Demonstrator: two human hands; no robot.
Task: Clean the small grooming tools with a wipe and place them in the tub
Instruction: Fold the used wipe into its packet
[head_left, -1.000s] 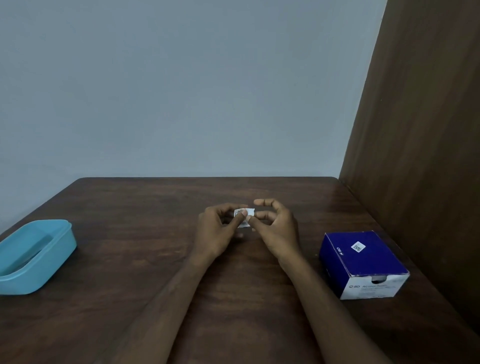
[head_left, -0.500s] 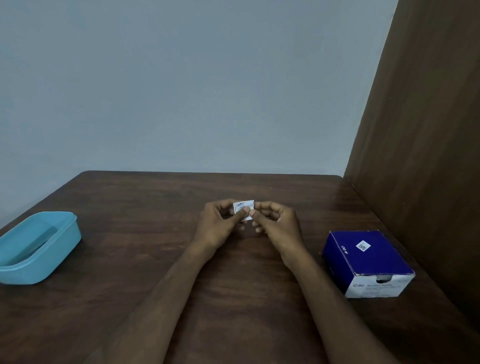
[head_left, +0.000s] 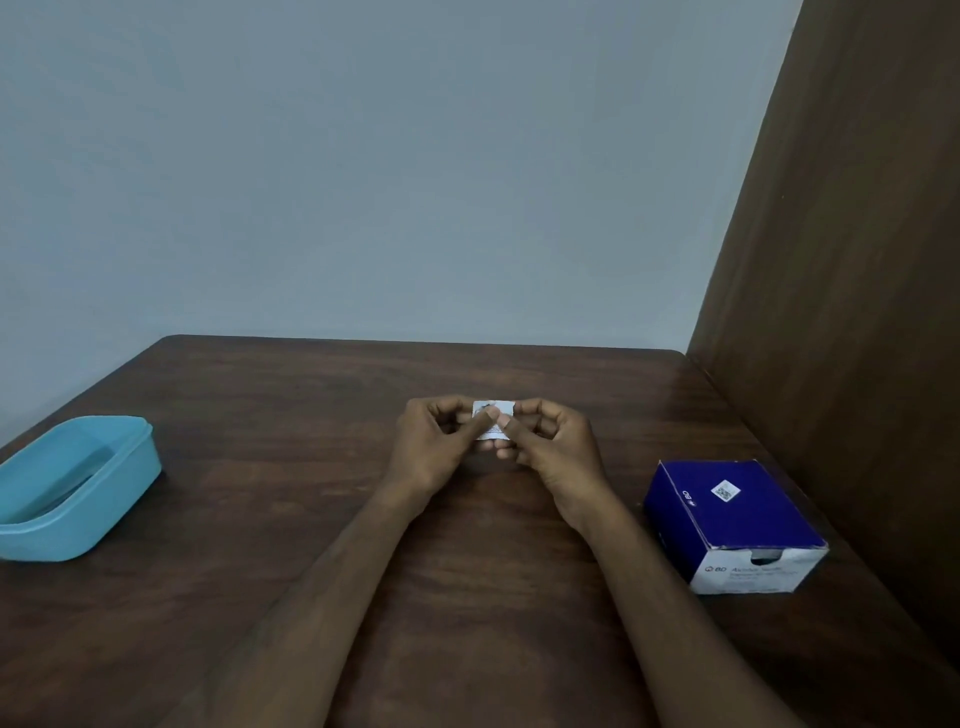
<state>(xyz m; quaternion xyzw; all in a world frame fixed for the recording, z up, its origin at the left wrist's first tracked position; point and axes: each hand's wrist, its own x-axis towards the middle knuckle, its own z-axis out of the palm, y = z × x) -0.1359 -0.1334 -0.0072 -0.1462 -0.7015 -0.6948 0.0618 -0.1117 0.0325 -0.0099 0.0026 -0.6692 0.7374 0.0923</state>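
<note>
1. While pinched between both hands, small white rectangular wipe sachet (head_left: 492, 420) held above the middle of the dark brown wooden table (head_left: 291, 395), long axis running left to right across the view
2. Left hand (head_left: 434, 451) gripping the sachet's left part, thumb laid over its front face, remaining fingers curled behind; nothing else held
3. Right hand (head_left: 551, 453) gripping the right part, thumb tip pressed on the front beside the left thumb, fingers curled in behind; nothing else held
4. Both thumbs nearly touching at the sachet's middle, so judged to be set up for a tear across the short width, hands pulling apart or twisting in opposite ways; sachet apparently not yet opened, though too small to tell for certain
5. Light blue oblong plastic tub (head_left: 78, 488) sitting at the table's left edge, well apart from the hands, nearer the left hand, open side up
6. Dark blue and white cardboard box (head_left: 732, 525) resting near the right edge, close beside the right forearm, opening slot facing the viewer, nearer the right hand
7. No grooming tools visible anywhere on the table; cannot tell where they lie
</note>
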